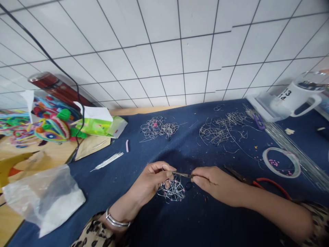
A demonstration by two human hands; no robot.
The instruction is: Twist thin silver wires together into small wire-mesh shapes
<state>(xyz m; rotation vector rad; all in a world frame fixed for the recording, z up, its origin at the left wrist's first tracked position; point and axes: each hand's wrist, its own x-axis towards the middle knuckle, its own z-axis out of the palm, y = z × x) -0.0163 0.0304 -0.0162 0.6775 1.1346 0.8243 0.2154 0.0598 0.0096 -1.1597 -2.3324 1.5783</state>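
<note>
Head view, low centre of the frame: the left hand (151, 180) holds a wire tangle (172, 190) strung with pink beads just above the blue surface (180, 223), its grip closed on the upper loops. The right hand (216, 181) has a narrow grip, thumb and finger shut on a thin strand (183, 175) that runs across to the left thumb. Holding that strand taut and level would, I judge, stop the loops springing apart. The wire tangle hangs below and between both grips. Pliers (257, 183) lie just behind the right wrist.
</note>
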